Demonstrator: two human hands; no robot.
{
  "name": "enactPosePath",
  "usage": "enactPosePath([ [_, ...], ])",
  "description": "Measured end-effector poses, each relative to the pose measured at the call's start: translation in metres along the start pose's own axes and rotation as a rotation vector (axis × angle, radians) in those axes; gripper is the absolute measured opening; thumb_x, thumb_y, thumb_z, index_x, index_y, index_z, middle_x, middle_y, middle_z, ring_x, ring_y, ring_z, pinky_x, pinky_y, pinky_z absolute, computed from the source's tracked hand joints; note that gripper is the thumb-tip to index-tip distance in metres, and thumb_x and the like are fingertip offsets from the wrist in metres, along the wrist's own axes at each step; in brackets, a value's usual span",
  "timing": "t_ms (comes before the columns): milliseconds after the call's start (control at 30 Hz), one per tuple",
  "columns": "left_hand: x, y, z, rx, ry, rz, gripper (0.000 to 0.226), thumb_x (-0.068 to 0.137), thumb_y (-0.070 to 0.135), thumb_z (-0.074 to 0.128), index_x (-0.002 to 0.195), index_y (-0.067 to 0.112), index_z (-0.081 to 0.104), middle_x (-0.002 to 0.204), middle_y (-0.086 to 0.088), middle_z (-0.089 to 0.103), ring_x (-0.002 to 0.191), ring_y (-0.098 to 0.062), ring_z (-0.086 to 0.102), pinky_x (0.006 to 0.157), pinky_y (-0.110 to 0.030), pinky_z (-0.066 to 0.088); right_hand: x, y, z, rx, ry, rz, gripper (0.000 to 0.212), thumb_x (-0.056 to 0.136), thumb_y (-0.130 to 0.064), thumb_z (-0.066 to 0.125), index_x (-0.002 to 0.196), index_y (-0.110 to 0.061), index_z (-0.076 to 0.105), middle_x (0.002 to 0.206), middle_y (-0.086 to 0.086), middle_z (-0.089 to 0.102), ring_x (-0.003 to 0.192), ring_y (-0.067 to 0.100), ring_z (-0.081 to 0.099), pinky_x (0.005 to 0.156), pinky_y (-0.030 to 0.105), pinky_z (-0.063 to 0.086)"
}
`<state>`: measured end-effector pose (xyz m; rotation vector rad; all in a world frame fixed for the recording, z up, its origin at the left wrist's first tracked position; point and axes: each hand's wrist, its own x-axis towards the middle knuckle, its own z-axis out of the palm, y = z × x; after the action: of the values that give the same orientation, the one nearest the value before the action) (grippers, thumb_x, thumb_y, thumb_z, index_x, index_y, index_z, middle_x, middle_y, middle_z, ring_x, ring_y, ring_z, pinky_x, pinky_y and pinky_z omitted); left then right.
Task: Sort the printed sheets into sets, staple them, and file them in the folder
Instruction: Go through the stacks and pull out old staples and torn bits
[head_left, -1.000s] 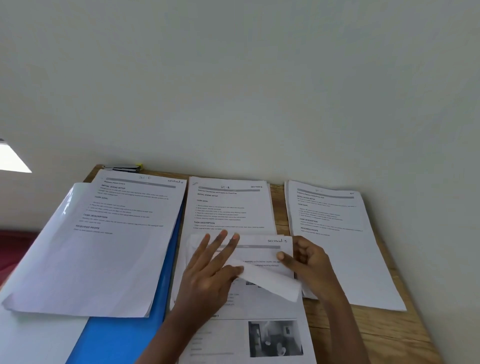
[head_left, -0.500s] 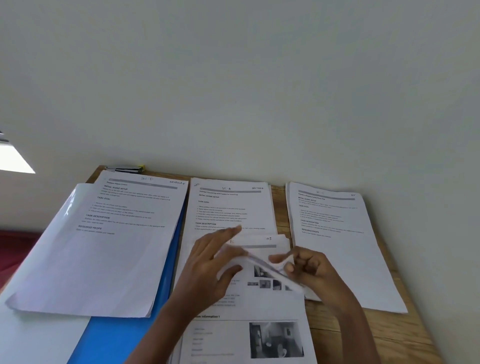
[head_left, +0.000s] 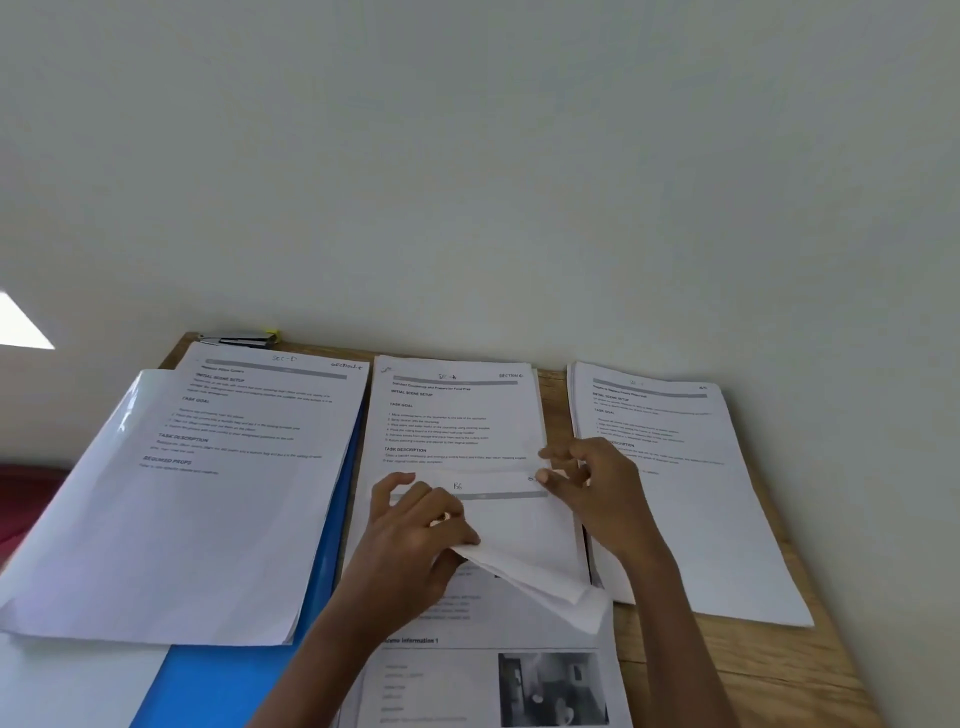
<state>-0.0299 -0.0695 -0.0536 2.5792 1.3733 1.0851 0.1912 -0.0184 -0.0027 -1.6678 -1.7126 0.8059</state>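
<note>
Left hand (head_left: 410, 545) curled, gripping folded sheet (head_left: 519, 535); right hand (head_left: 597, 491) pinching its top corner.

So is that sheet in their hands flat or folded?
Folded over: the middle sheet doubles back at its lower edge, where the left hand grips it; the right hand pinches its top corner.

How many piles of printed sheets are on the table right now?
4: left pile on the blue folder, centre-back pile, right pile, and the near pile, whose lifted sheets the left hand and right hand hold. More may lie hidden underneath.
</note>
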Motion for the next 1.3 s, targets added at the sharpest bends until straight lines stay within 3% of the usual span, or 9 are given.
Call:
enactPosePath([
  [233, 0.0, 0.007, -0.005, -0.025, -0.016, -0.062, 0.02, 0.065, 0.026, 0.087, 0.077, 0.026, 0.071, 0.142, -0.006, 0.045, 0.131, -0.026, 0.04, 0.101, -0.05, 0.034, -0.007, -0.003, 0.002, 0.068, -0.078, -0.032, 0.029, 0.069, -0.007, 0.083, 0.089, -0.023, 0.069, 0.075, -0.008, 0.061, 0.066, 0.004, 0.054, 0.064, 0.007, 0.042],
  [433, 0.001, 0.005, -0.001, -0.076, -0.028, -0.075, 0.012, 0.073, 0.032, 0.081, 0.077, 0.025, 0.071, 0.146, -0.01, 0.044, 0.137, -0.026, 0.036, 0.104, -0.046, 0.035, -0.012, -0.009, -0.008, 0.234, -0.131, 0.002, 0.039, 0.069, -0.003, 0.082, 0.095, -0.028, 0.068, 0.079, -0.005, 0.064, 0.068, 0.011, 0.063, 0.071, 0.013, 0.048],
  [567, 0.003, 0.004, -0.003, -0.081, -0.029, -0.043, 0.014, 0.084, 0.036, 0.069, 0.08, 0.023, 0.073, 0.142, -0.007, 0.05, 0.135, -0.021, 0.041, 0.117, -0.033, 0.027, -0.023, -0.019, -0.026, 0.515, -0.463, 0.009, 0.041, 0.077, -0.003, 0.074, 0.115, -0.015, 0.061, 0.089, 0.009, 0.071, 0.068, 0.017, 0.065, 0.072, 0.024, 0.053],
  [633, 0.001, 0.003, -0.004, -0.077, -0.033, -0.003, 0.018, 0.082, 0.031, 0.059, 0.081, 0.022, 0.074, 0.119, -0.001, 0.069, 0.113, -0.013, 0.057, 0.114, -0.029, 0.026, -0.027, -0.021, -0.03, 0.603, -0.572, 0.032, 0.036, 0.082, 0.002, 0.066, 0.116, -0.007, 0.059, 0.084, 0.015, 0.07, 0.06, 0.019, 0.064, 0.063, 0.028, 0.054],
  [700, -0.001, 0.002, -0.004, -0.071, -0.007, 0.041, 0.019, 0.079, 0.026, 0.057, 0.08, 0.022, 0.075, 0.091, 0.006, 0.073, 0.088, -0.008, 0.063, 0.107, -0.029, 0.034, -0.024, -0.017, -0.026, 0.525, -0.455, 0.068, 0.03, 0.086, 0.007, 0.061, 0.111, -0.01, 0.063, 0.083, 0.014, 0.069, 0.058, 0.02, 0.065, 0.059, 0.028, 0.053],
  [833, -0.005, 0.003, -0.003, -0.06, 0.055, 0.1, 0.017, 0.078, 0.021, 0.059, 0.08, 0.019, 0.076, 0.085, 0.006, 0.072, 0.084, -0.007, 0.057, 0.094, -0.031, 0.042, -0.01, -0.001, -0.007, 0.043, -0.04, 0.023, 0.022, 0.084, -0.008, 0.07, 0.101, -0.022, 0.066, 0.095, -0.008, 0.066, 0.067, -0.002, 0.06, 0.067, 0.007, 0.044],
  [900, -0.005, 0.002, -0.003, -0.054, 0.062, 0.114, 0.016, 0.077, 0.02, 0.06, 0.08, 0.019, 0.076, 0.086, 0.006, 0.072, 0.086, -0.007, 0.056, 0.094, -0.029, 0.042, -0.004, 0.007, 0.0, -0.11, -0.048, -0.019, 0.026, 0.081, -0.019, 0.074, 0.105, -0.025, 0.065, 0.103, -0.011, 0.06, 0.082, -0.004, 0.055, 0.079, 0.008, 0.043],
  [1033, -0.005, 0.001, -0.004, -0.045, 0.047, 0.12, 0.015, 0.077, 0.021, 0.061, 0.081, 0.02, 0.076, 0.089, 0.006, 0.073, 0.088, -0.006, 0.056, 0.091, -0.026, 0.042, 0.0, 0.008, 0.006, -0.242, -0.115, -0.022, 0.029, 0.074, -0.028, 0.08, 0.079, -0.044, 0.057, 0.098, -0.018, 0.057, 0.1, 0.014, 0.052, 0.094, 0.046, 0.042],
  [1300, -0.005, 0.001, -0.003, -0.052, 0.031, 0.113, 0.017, 0.078, 0.023, 0.06, 0.082, 0.019, 0.076, 0.09, 0.006, 0.073, 0.089, -0.006, 0.056, 0.087, -0.025, 0.043, -0.004, 0.003, 0.004, -0.276, -0.122, -0.005, 0.035, 0.076, -0.026, 0.078, 0.095, -0.042, 0.054, 0.092, -0.019, 0.059, 0.097, 0.008, 0.05, 0.077, 0.026, 0.016],
])
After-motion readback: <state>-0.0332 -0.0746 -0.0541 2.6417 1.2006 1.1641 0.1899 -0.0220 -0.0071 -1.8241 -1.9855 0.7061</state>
